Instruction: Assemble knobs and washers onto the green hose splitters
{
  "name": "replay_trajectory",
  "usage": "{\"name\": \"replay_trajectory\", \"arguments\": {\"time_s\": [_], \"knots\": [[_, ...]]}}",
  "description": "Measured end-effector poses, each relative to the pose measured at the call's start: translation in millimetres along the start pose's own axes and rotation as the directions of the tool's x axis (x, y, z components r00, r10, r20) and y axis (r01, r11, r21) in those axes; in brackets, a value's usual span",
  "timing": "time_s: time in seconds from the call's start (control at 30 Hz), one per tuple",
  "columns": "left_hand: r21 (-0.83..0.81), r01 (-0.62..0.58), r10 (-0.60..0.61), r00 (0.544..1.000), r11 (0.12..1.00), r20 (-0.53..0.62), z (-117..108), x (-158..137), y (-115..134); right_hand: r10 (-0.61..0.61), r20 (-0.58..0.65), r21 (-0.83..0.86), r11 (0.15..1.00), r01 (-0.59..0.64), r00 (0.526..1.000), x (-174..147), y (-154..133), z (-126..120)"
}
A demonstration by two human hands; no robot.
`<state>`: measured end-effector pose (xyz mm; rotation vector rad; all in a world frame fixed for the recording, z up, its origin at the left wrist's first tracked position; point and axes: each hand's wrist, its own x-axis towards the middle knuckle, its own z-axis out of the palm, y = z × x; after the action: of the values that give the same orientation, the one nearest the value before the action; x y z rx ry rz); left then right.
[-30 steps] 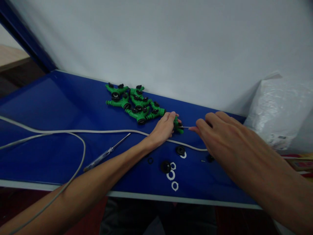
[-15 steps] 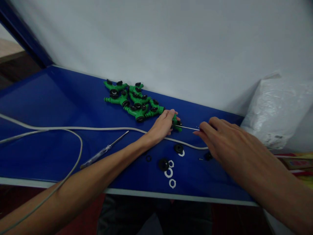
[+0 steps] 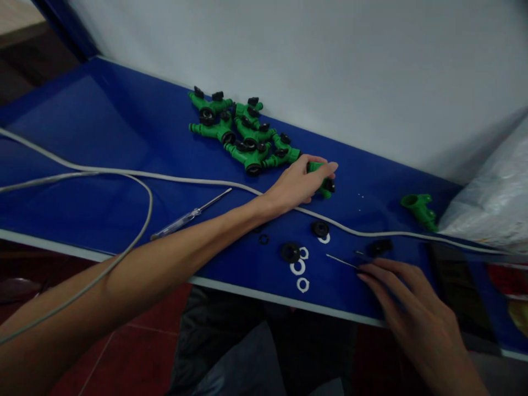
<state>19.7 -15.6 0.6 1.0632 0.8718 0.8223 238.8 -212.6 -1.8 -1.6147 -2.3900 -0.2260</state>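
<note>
My left hand (image 3: pixel 303 184) is closed around a green Y-shaped hose connector (image 3: pixel 325 190) with a black valve knob, held near the blue tabletop. Much of the connector is hidden by my fingers. Low over the table at right, my right hand (image 3: pixel 412 308) has its thumb and fingertips at the end of a thin screwdriver (image 3: pixel 341 260). Its metal shaft points left, while the handle is hidden by the hand. Just beyond those fingers lie a small black part (image 3: pixel 380 246) and a tiny pin (image 3: pixel 360 253).
Several green connectors (image 3: pixel 251 135) are grouped toward the wall. A clear-handled screwdriver (image 3: pixel 192 214) lies left of my forearm. A grey cable (image 3: pixel 198 180) crosses the table. Black caps (image 3: pixel 291 252) and white rings (image 3: pixel 302 285) lie near the front edge. A green connector body (image 3: pixel 421 209) lies by a plastic bag (image 3: pixel 495 192).
My right hand has drawn the screwdriver away from the connector and lowered it toward the front of the table. The left hand still holds the connector. The view has shifted right and downward.
</note>
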Motion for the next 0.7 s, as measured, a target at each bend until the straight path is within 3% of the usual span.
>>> {"name": "replay_trajectory", "arguments": {"time_s": [0.27,0.5,0.7], "knots": [[0.05,-0.005,0.003,1.0,0.999,0.022,-0.1,1.2,2.4,0.089,-0.04,0.027,0.996,-0.088,0.995,7.6,-7.5,8.9],[0.107,-0.061,0.054,0.996,0.992,0.066,-3.9,3.7,-1.7,0.062,-0.085,0.039,0.997,-0.059,0.994,6.7,-14.3,4.1],[0.027,-0.13,0.124,0.982,0.991,0.144,-3.2,-0.4,3.0,0.231,-0.166,0.203,0.959,-0.196,0.959,56.7,-46.5,-11.5]]}}
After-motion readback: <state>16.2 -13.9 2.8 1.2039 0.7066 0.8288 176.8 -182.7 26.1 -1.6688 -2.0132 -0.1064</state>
